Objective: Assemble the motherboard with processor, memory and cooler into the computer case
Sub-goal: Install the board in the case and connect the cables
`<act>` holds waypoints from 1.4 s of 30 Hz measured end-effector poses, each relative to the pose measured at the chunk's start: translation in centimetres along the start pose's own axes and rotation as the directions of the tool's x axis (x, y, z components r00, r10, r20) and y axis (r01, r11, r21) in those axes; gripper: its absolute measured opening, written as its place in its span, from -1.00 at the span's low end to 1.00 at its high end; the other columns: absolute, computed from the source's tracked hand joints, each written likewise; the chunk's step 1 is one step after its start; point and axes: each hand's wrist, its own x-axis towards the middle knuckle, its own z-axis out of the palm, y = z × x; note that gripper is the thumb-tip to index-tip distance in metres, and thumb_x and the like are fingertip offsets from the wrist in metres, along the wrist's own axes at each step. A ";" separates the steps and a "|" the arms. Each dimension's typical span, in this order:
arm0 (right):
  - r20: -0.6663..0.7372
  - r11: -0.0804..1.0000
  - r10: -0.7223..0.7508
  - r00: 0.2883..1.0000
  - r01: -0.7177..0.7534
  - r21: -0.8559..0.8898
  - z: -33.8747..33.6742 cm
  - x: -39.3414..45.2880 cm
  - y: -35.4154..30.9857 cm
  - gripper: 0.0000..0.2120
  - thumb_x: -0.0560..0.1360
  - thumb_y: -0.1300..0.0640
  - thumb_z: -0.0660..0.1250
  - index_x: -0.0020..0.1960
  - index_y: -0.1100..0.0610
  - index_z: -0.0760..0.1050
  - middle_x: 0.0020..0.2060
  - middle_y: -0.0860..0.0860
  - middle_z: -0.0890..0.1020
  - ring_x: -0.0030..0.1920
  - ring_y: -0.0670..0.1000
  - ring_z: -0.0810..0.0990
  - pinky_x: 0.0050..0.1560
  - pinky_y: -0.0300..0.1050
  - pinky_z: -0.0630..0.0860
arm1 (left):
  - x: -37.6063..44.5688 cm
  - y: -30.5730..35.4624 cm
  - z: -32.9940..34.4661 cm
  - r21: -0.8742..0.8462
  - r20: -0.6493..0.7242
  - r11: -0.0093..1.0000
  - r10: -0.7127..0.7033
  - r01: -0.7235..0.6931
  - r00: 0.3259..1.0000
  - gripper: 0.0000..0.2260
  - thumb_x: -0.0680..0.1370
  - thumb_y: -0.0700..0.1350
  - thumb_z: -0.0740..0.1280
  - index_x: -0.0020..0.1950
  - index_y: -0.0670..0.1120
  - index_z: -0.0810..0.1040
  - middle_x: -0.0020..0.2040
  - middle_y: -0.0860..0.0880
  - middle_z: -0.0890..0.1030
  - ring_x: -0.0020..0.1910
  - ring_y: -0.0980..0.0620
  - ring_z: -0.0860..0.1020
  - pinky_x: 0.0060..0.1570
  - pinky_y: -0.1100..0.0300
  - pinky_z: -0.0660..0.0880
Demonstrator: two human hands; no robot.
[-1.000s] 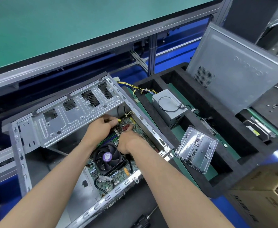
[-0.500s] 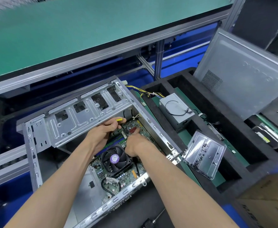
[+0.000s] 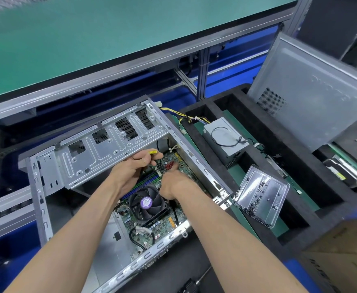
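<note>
Green motherboard [image 3: 174, 163] under both hands, left hand [image 3: 131, 173] pinching yellow connector [image 3: 153, 152]

Right hand's fingers [image 3: 174, 166] hidden behind knuckles.

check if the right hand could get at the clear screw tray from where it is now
Probably yes: the clear screw tray lies open-topped just right of the case, nothing covers it, and the right hand is nearby inside the case.

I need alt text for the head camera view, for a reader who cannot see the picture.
Two bare hands work inside an open metal computer case, above a motherboard with a black cooler fan; the left hand pinches a yellow-tagged cable, the right hand reaches toward red connectors. A clear screw tray leans beside the case.
</note>
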 end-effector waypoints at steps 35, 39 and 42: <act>-0.002 0.999 -0.019 1.000 0.019 -0.026 -0.1 -0.2 0.1 -0.28 0.63 0.20 0.20 0.60 0.39 -0.15 0.59 0.35 -0.18 0.48 0.39 0.27 0.35 0.25 0.45 | 6.9 0.9 6.2 0.932 -0.178 0.326 0.038 0.156 0.983 -0.76 0.55 0.00 0.41 0.08 -0.14 0.55 -0.08 -0.07 0.65 -0.20 0.00 0.55 -0.35 0.21 0.35; 0.007 0.998 -0.035 0.999 0.036 -0.056 0.0 0.1 0.1 -0.31 0.63 0.20 0.18 0.61 0.36 -0.11 0.58 0.35 -0.24 0.47 0.40 0.29 0.32 0.26 0.48 | 7.3 0.7 6.1 0.932 -0.172 0.323 0.005 0.161 0.985 -0.74 0.55 0.01 0.42 0.10 -0.14 0.54 -0.04 -0.08 0.65 -0.11 -0.04 0.60 -0.30 0.16 0.38; 0.015 0.997 -0.035 0.999 0.036 -0.072 0.1 0.5 0.0 -0.33 0.63 0.19 0.17 0.62 0.33 -0.07 0.58 0.34 -0.28 0.48 0.42 0.26 0.32 0.29 0.47 | 7.4 0.8 6.2 0.945 -0.167 0.288 0.016 0.156 0.986 -0.72 0.55 0.03 0.43 0.10 -0.13 0.52 -0.05 -0.07 0.63 -0.15 -0.01 0.56 -0.34 0.19 0.34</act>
